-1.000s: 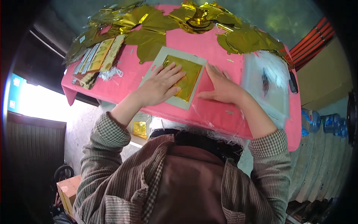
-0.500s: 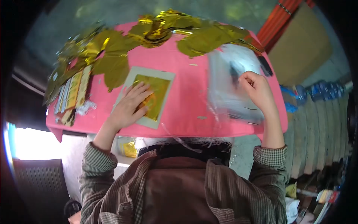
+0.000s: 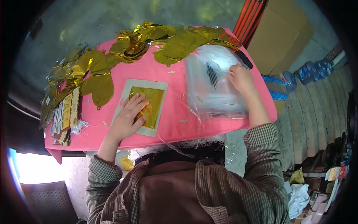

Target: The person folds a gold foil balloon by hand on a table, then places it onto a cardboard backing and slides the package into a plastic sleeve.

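Observation:
My left hand lies flat with fingers spread on a folded gold foil piece. Under the foil is a light grey card, its border showing all round. To the right, a stack of clear plastic bags with dark print lies on the pink table. My right hand is over the stack's upper right part, thumb and fingers pinched together at the edge of a bag. The bags' lower edges look slightly smeared by motion.
Crumpled gold foil balloons line the table's far and left edges. Printed cards and white string sit at the left. A black object lies by the bags. Beyond the pink table are water bottles and cardboard.
The camera view has shifted, so the table appears lower and further left. My left hand stays on the foil. My right hand remains at the bags, whose blur has lessened.

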{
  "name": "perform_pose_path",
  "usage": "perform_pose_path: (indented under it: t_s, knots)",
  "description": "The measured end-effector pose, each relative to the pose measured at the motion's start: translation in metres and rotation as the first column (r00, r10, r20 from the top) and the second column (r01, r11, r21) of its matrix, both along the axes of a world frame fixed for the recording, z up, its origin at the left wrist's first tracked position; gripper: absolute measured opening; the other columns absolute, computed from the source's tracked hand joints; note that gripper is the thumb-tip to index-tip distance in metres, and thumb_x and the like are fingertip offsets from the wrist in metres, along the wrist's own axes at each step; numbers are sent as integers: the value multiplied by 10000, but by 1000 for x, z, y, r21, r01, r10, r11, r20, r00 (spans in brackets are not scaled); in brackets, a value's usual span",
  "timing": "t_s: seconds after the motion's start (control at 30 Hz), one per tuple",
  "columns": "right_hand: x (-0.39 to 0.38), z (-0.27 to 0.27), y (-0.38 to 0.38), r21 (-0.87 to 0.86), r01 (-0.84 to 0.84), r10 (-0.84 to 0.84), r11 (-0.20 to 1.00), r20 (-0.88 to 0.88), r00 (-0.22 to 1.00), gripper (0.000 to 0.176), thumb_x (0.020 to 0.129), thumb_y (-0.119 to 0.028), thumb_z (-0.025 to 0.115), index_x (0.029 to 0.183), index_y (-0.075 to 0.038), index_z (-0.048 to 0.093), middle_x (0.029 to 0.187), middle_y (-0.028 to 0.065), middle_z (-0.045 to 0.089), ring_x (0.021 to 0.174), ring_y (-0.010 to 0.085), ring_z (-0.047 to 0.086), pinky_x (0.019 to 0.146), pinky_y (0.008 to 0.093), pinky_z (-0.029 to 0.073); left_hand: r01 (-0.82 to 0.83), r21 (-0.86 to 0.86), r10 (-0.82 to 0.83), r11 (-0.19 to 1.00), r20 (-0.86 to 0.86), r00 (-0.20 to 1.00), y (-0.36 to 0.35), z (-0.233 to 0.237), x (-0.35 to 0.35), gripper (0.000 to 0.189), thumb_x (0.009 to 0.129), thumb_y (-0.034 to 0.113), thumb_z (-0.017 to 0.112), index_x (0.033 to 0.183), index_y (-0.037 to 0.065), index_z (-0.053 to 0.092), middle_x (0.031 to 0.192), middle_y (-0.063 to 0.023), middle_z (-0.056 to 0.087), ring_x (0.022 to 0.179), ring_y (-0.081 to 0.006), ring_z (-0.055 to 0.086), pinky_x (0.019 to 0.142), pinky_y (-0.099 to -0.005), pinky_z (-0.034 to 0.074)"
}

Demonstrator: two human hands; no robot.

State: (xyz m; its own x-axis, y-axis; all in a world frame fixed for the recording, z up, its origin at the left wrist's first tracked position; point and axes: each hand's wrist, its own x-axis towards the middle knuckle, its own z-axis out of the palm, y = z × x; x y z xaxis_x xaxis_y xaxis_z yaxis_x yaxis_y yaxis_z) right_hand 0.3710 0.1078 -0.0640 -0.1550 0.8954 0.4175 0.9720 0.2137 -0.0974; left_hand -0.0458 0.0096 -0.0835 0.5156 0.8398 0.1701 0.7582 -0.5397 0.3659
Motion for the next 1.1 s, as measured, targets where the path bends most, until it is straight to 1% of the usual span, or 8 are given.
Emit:
perform_pose_path:
  t_s: [0.07, 0.3, 0.43, 0.6, 0.83, 0.9, 0.97, 1.1]
  knots:
    - [-2, -7, 11, -103, 50, -38, 993, 119, 992, 132, 774, -141, 597, 840, -34, 637, 846, 155, 623, 824, 328, 616, 705, 434, 489, 7, -12, -7, 1000, 12, 1000, 2, -1, 0, 512, 794, 182, 541, 1292, 88, 465, 1386, -132, 402, 1339, -314, 289, 1104, -483, 170]
    - [-5, -7, 17, -61, 110, -111, 992, -18, 994, 208, 771, -167, 612, 940, -51, 648, 878, 167, 641, 811, 330, 628, 715, 430, 500, 16, -20, -15, 1000, 40, 999, 0, -1, -1, 511, 829, 258, 571, 1301, 94, 463, 1395, -143, 393, 1344, -320, 282, 1102, -499, 162]
    - [-7, -7, 23, -101, 97, -94, 990, 34, 995, 176, 773, -152, 592, 890, -28, 636, 889, 155, 648, 882, 321, 620, 748, 435, 497, -12, -47, 13, 999, 30, 999, -1, 0, -2, 514, 835, 280, 575, 1300, 89, 467, 1402, -145, 387, 1346, -318, 279, 1102, -500, 158]
    - [-8, 3, 23, -42, 97, -84, 994, 242, 967, 118, 782, -134, 564, 770, -39, 632, 835, 145, 642, 784, 328, 631, 699, 438, 504, -4, -60, 9, 998, 76, 997, 1, -3, -2, 453, 879, 251, 530, 1297, 85, 472, 1385, -150, 412, 1351, -315, 273, 1102, -497, 155]
    - [-22, 60, -31, 40, 151, -156, 988, 226, 961, 109, 784, -114, 573, 797, -22, 631, 808, 158, 644, 716, 336, 629, 649, 427, 498, -1, -67, 9, 998, 106, 994, 1, -6, -4, 406, 920, 190, 437, 1301, 51, 456, 1382, -154, 414, 1350, -317, 273, 1106, -485, 152]
    - [-36, 73, -47, 49, -13, 16, 999, -70, 997, 116, 801, -116, 574, 814, -17, 633, 801, 158, 646, 702, 331, 630, 640, 405, 498, -4, -33, 8, 999, 113, 994, 1, -7, -4, 396, 914, 166, 423, 1293, 58, 461, 1380, -150, 414, 1340, -311, 288, 1103, -487, 176]
    - [-60, 72, -58, -62, -249, 227, 966, -247, 942, 110, 806, -113, 581, 845, -25, 633, 810, 148, 643, 712, 317, 632, 639, 384, 494, 0, -41, 4, 999, 114, 993, 1, -6, -3, 397, 913, 159, 419, 1294, 55, 457, 1380, -151, 414, 1340, -310, 289, 1103, -488, 175]
    - [-108, 36, -59, -239, -446, 474, 863, 72, 878, 114, 785, -132, 578, 827, -34, 619, 853, 139, 636, 772, 297, 635, 682, 381, 502, -2, -32, 6, 999, 112, 994, 0, -4, -3, 393, 912, 150, 415, 1290, 50, 457, 1376, -151, 417, 1340, -308, 290, 1103, -487, 174]
